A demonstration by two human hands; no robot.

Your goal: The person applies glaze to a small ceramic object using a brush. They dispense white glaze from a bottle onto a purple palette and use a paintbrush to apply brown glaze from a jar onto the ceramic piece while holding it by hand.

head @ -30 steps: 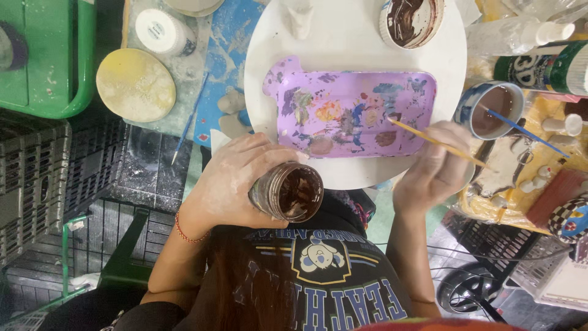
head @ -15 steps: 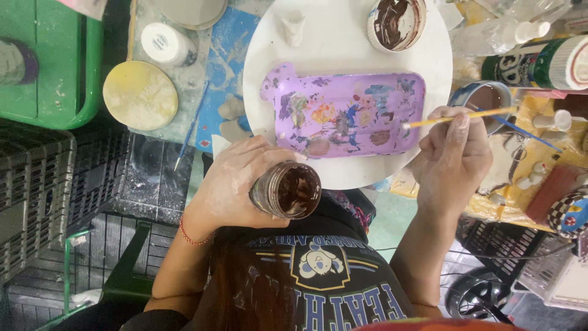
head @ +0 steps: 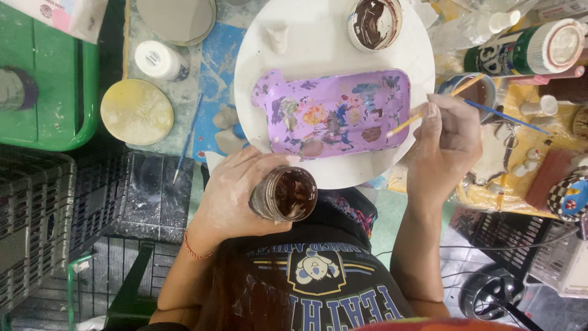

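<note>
Gripping a small round glass jar of brown paint (head: pixel 285 195), the left hand (head: pixel 236 196) wraps closed around it. The right hand (head: pixel 444 147) pinches a thin yellow-handled paintbrush (head: pixel 429 112), its tip seemingly touching the purple paint-smeared tray (head: pixel 337 113) just beside.

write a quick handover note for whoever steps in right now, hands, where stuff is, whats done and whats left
Left hand: wrapped around a small open jar of brown paint, held near the body, below the white round board.
Right hand: pinches a thin yellow-handled brush, tip resting on the purple palette at its right edge.
Palette lies on the white board, already dabbed with many colours. A second tub of brown paint sits at the board's top.
A blue-handled brush lies on the cup to the right.
Done: jar open, brush at palette. Left: cannot tell how much painting remains.
</note>
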